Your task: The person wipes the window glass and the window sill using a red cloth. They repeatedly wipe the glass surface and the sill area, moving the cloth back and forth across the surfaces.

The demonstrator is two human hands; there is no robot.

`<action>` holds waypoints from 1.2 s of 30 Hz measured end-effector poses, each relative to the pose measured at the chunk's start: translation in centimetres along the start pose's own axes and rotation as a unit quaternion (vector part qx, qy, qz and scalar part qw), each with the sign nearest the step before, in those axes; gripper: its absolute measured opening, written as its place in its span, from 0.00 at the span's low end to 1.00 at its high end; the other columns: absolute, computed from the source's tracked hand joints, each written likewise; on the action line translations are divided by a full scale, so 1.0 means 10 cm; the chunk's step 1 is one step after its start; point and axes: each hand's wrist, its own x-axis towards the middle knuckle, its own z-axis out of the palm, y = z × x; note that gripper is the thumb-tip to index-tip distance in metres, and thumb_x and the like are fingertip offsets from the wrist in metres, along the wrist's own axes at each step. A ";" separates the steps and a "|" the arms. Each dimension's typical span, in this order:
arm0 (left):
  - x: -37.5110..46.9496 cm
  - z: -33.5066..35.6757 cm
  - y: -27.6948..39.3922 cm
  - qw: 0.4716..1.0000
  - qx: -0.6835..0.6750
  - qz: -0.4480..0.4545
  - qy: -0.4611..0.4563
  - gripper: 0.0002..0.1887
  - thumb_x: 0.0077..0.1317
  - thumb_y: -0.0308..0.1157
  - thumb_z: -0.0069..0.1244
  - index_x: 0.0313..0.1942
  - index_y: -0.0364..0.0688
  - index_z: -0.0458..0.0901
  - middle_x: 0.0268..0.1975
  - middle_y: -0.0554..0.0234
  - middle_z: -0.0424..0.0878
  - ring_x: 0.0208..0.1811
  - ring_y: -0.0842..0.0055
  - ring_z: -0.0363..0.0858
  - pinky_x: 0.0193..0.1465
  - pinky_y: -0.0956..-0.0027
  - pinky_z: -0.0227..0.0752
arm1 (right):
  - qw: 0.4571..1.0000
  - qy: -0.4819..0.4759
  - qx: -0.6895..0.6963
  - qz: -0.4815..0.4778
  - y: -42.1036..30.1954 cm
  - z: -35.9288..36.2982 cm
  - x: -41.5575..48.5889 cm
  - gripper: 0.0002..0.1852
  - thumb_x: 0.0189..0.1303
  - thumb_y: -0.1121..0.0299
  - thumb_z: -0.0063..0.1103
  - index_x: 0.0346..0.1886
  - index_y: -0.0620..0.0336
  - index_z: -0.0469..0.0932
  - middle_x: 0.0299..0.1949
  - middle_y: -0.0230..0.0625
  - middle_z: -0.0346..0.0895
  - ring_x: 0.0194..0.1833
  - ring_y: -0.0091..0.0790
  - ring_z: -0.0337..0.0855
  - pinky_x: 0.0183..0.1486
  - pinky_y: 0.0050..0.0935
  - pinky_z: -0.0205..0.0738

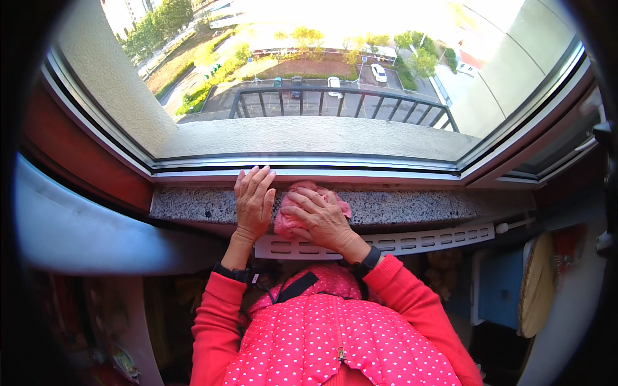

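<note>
A pink cloth (288, 219) is bunched under my right hand (316, 212), which presses it onto the speckled granite windowsill (410, 205). My left hand (254, 205) lies to the left of the cloth, its fingertips at the lower rail of the window frame (347, 173). Nothing shows in that hand; its fingers point forward and the thumb stands a little apart. Part of the sill lies hidden beneath both hands and the cloth.
A white slotted radiator cover (429, 241) runs along the sill's near edge. Past the glass are a concrete ledge (318, 135) and a dark metal railing (347, 102), high above parked cars. On the right stands a round wooden board (536, 284) beside a blue panel (499, 284).
</note>
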 end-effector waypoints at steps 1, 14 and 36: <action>-0.01 0.00 -0.01 1.000 0.002 -0.009 -0.007 0.20 0.77 0.39 0.41 0.61 0.42 0.80 0.65 0.59 0.79 0.72 0.62 0.69 0.80 0.50 0.47 | 1.000 0.006 0.002 0.014 0.05 -0.04 -0.06 0.28 0.55 0.47 0.68 0.59 0.41 0.78 0.66 0.31 0.74 0.68 0.37 0.70 0.63 0.50 0.62; 0.01 0.03 0.05 0.998 0.055 0.011 -0.008 0.21 0.72 0.37 0.51 0.62 0.41 0.79 0.65 0.57 0.77 0.73 0.60 0.67 0.81 0.47 0.46 | 0.890 0.121 -0.259 0.354 1.06 -1.03 -1.38 0.18 0.65 0.52 0.65 0.53 0.47 0.84 0.57 0.32 0.83 0.60 0.42 0.78 0.61 0.44 0.69; -0.01 0.10 0.08 0.993 0.110 0.035 -0.004 0.24 0.67 0.32 0.55 0.63 0.38 0.76 0.67 0.52 0.76 0.74 0.56 0.66 0.80 0.43 0.49 | 0.800 0.255 -0.212 0.500 1.56 -1.39 -1.15 0.13 0.63 0.62 0.67 0.47 0.54 0.82 0.52 0.39 0.82 0.55 0.46 0.79 0.60 0.43 0.72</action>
